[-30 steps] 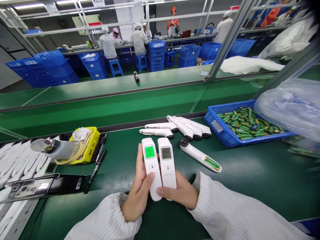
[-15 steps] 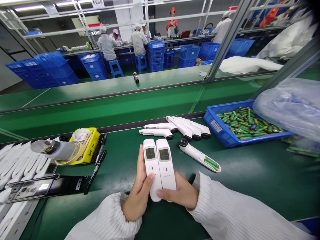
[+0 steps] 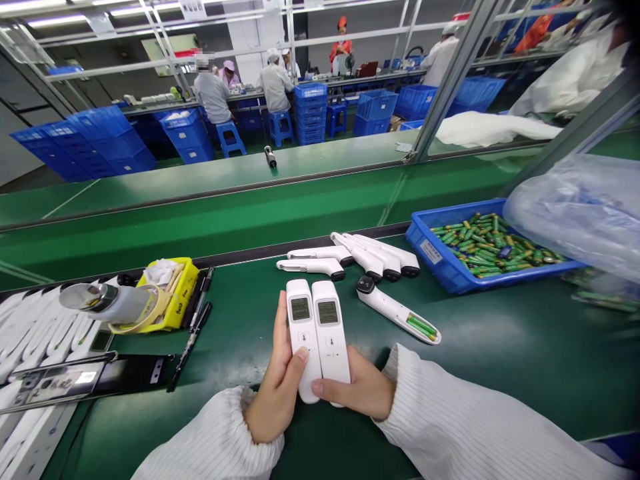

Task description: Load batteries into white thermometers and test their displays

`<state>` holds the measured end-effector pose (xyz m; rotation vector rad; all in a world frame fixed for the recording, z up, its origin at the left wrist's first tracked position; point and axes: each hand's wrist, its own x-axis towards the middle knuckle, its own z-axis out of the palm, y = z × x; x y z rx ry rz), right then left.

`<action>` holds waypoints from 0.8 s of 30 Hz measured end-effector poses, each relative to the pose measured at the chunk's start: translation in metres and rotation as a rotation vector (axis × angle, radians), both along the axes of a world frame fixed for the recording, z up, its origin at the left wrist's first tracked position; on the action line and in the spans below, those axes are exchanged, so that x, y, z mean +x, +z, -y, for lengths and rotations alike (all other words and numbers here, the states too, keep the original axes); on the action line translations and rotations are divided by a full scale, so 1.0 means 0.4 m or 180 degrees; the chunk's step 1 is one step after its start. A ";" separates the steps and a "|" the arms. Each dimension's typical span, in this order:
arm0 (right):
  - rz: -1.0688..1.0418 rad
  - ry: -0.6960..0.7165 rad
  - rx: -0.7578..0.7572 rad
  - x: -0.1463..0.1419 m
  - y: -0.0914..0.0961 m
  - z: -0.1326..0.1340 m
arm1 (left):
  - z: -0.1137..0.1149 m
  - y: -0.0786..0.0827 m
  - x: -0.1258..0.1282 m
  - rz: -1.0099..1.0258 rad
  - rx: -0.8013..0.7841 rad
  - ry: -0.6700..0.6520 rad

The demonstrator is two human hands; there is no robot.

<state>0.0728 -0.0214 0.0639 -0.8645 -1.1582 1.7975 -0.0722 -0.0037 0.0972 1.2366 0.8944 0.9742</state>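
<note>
Two white infrared thermometers stand side by side, screens facing me, above the green bench. My left hand [image 3: 274, 393] grips the left thermometer [image 3: 301, 333], thumb on its lower front. My right hand [image 3: 363, 390] grips the right thermometer [image 3: 330, 333] the same way. Both small screens are dim grey. Just beyond my right hand lies another thermometer [image 3: 397, 310] on its side with its battery bay open and green batteries showing. Several more thermometers [image 3: 360, 257] lie in a row behind it.
A blue tray [image 3: 440, 257] of green batteries sits at the right, with a clear plastic bag [image 3: 580, 213] beside it. At the left are a yellow box [image 3: 177, 293], a tape roll, pens [image 3: 193, 337] and white parts [image 3: 30, 327]. Other people work at far benches.
The left thermometer's screen was lit bright green a second ago and is now dim. My hands and both thermometers have hardly shifted.
</note>
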 end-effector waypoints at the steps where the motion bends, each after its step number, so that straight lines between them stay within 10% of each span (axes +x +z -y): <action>1: 0.0006 -0.0005 -0.0009 0.000 0.000 0.000 | 0.000 0.000 -0.001 -0.0017 -0.0003 -0.0003; 24: 0.0368 -0.0151 0.0105 0.005 0.013 0.007 | 0.001 0.002 0.009 0.0464 -0.0314 -0.0054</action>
